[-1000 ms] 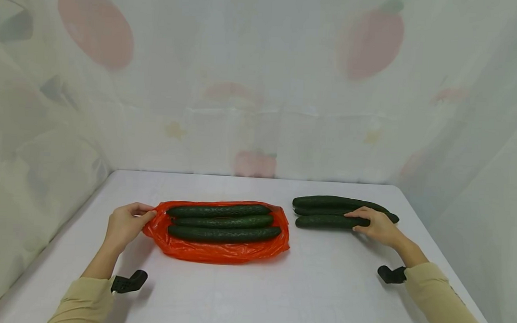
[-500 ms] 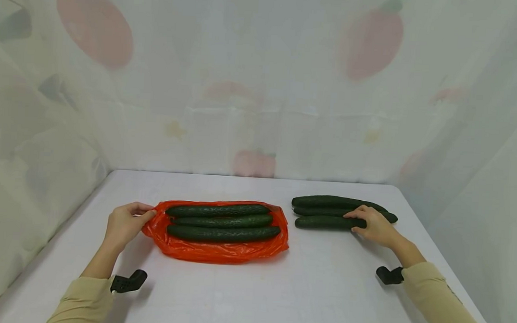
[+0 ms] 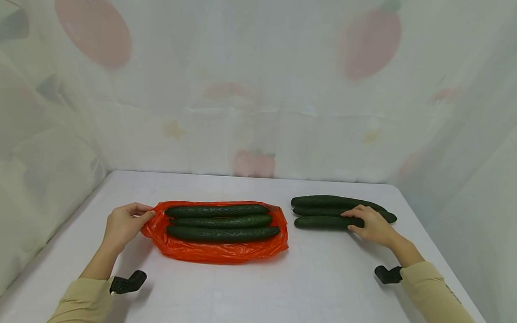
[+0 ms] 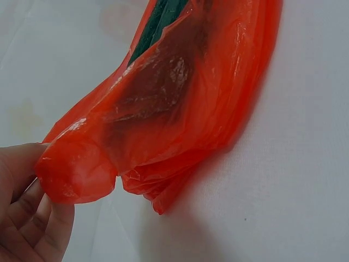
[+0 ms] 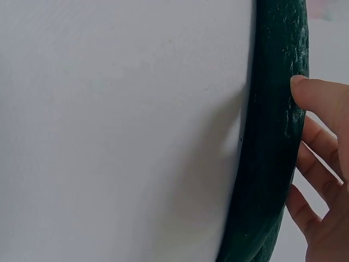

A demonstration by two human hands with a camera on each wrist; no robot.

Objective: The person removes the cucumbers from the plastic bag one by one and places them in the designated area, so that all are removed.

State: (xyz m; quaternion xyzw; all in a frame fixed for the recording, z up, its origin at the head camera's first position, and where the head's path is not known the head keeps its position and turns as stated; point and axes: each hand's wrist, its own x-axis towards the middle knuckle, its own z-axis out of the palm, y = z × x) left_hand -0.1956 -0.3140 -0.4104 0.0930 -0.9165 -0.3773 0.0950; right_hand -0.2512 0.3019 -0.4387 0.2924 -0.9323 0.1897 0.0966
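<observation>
In the head view, three dark green cucumbers lie side by side on a red plastic bag, its sides bunched up around them. My left hand pinches the bag's left end; the left wrist view shows the thin red film between thumb and fingers. Over on the right, my right hand holds the nearest cucumber of a second group by its right part. Its thumb lies on one side and its fingers on the other in the right wrist view. That cucumber's right end is hidden by the hand.
Two more cucumbers lie behind the held one, close together. Everything sits on a white table. Pale printed curtains stand at the back and both sides. A small black device is worn at each wrist.
My right hand has shifted slightly left along the nearest cucumber. The left hand and the bag have stayed in place, and the view has drifted a little.
</observation>
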